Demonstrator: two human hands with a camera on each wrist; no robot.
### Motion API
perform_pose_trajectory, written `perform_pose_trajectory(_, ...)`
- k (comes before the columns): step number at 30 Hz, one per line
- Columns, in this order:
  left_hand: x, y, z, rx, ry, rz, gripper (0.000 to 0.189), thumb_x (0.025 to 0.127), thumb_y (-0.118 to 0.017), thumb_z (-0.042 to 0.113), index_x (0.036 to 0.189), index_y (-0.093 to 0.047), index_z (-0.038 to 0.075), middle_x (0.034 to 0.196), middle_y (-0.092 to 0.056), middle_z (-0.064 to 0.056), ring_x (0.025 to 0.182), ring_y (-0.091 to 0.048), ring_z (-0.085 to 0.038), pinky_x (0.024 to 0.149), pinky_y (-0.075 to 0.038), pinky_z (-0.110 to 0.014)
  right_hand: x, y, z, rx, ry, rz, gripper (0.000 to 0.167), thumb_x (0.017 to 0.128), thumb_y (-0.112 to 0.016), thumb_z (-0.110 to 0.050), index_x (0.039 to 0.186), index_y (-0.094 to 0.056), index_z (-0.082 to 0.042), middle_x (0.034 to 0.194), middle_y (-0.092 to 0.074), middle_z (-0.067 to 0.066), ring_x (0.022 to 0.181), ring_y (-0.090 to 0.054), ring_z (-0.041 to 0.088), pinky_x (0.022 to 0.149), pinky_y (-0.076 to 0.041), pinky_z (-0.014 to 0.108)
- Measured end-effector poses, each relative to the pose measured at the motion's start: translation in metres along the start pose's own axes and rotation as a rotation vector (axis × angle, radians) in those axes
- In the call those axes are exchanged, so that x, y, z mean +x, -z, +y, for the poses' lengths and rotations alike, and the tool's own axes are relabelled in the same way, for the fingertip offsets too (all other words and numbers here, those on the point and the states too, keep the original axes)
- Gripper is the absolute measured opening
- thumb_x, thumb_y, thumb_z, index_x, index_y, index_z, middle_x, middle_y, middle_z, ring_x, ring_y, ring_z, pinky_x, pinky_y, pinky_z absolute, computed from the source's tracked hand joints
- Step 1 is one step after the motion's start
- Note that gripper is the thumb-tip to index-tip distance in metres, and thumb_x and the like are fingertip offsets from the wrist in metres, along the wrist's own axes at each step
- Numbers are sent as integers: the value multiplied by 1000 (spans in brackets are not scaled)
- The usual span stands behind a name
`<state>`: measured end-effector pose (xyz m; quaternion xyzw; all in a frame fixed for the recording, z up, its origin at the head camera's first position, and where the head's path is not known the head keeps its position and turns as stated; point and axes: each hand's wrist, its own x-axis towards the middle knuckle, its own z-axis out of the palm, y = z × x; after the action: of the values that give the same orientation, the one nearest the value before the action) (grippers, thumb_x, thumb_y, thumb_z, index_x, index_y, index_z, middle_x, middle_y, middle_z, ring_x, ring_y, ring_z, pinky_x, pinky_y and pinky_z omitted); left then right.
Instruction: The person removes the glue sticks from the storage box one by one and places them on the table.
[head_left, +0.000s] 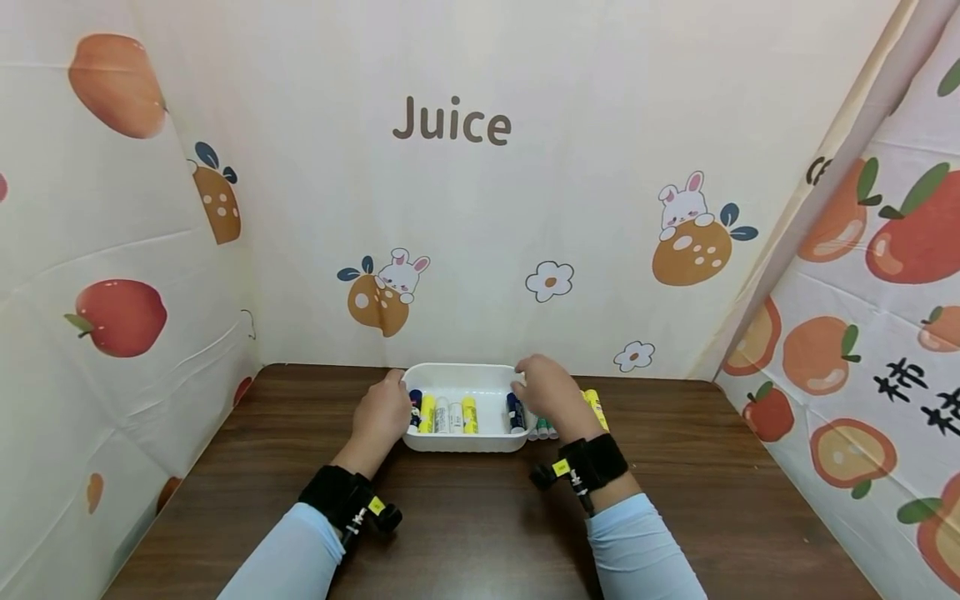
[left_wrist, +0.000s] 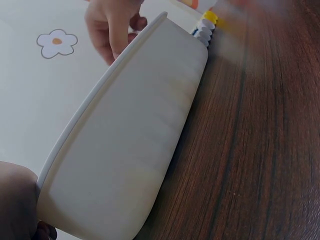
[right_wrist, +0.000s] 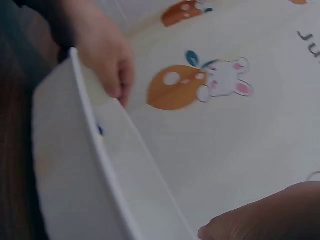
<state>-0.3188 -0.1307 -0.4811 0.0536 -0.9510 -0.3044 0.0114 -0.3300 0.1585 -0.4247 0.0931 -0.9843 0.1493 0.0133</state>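
A white plastic bin stands on the brown table near the back wall. In it lie short capped tubes: a yellow tube, white tubes, another yellow tube and dark blue tubes at the right end. My left hand grips the bin's left end; in the left wrist view that hand is partly cut off. At the far right corner my right hand holds the rim, its thumb by the edge in the right wrist view. Some fingertips are hidden.
Just right of the bin lie green and white tubes and a yellow tube, partly behind the right arm. A printed cloth wall rises directly behind the table, with more printed cloth at both sides.
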Motion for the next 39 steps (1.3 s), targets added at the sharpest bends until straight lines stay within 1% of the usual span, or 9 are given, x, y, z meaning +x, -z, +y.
perform_pose_trajectory(3,0,0,0,-1,4,-2,49,124,-37,27,164,-53,5,142,-75,-26,104,-75,-34,83,-63,-51,0,-11,-9,-41,49,-10,39,112,-74,-28,144,-77,-7,141,-78,12,132,-74,29,112,-62,49)
perform_pose_trajectory(6,0,0,-1,2,5,-2,50,124,-38,28,165,-52,4,142,-75,-27,104,-75,-34,82,-64,-52,-1,-19,-13,-75,79,-22,35,111,-75,-27,139,-80,-7,134,-81,12,119,-75,25,103,-64,44)
perform_pose_trajectory(8,0,0,-1,3,5,0,49,124,-38,28,164,-52,3,142,-75,-27,103,-76,-34,82,-64,-51,-1,-22,-15,-87,85,-35,28,110,-76,-24,130,-83,-6,122,-83,11,103,-73,22,90,-63,40)
perform_pose_trajectory(10,0,0,-1,1,7,1,49,124,-38,28,164,-53,3,141,-75,-27,103,-76,-34,81,-64,-51,0,-25,-15,-97,86,-43,21,108,-77,-23,119,-84,-6,107,-81,8,90,-66,21,79,-59,36)
perform_pose_trajectory(13,0,1,0,-2,10,0,50,124,-38,28,164,-53,3,142,-75,-27,105,-76,-34,83,-64,-52,0,-30,-16,-140,101,-43,17,107,-79,-23,107,-84,-7,93,-77,6,85,-61,23,73,-54,37)
perform_pose_trajectory(19,0,0,0,-7,12,-4,49,123,-39,28,164,-53,4,143,-74,-27,107,-76,-35,86,-64,-54,-2,-33,-18,-227,125,-29,20,106,-79,-24,102,-83,-4,94,-78,10,91,-63,26,83,-60,45)
perform_pose_trajectory(23,0,0,0,-6,16,-4,49,123,-38,27,164,-53,4,144,-74,-28,110,-76,-36,89,-65,-57,-2,-35,-19,-232,100,-38,19,105,-78,-21,105,-84,-3,96,-78,12,91,-61,27,85,-60,47)
perform_pose_trajectory(32,-1,0,1,-2,14,-1,49,123,-39,27,164,-53,4,143,-74,-27,108,-76,-35,86,-65,-54,-1,-38,-20,-224,81,-76,19,104,-78,-19,113,-83,-3,107,-77,12,100,-61,29,100,-60,57)
perform_pose_trajectory(39,-1,0,0,-11,12,0,49,124,-38,28,164,-53,5,142,-75,-26,105,-75,-34,84,-64,-52,2,-39,-21,-224,61,-111,21,105,-77,-21,115,-82,-3,111,-77,14,102,-62,29,104,-59,59)
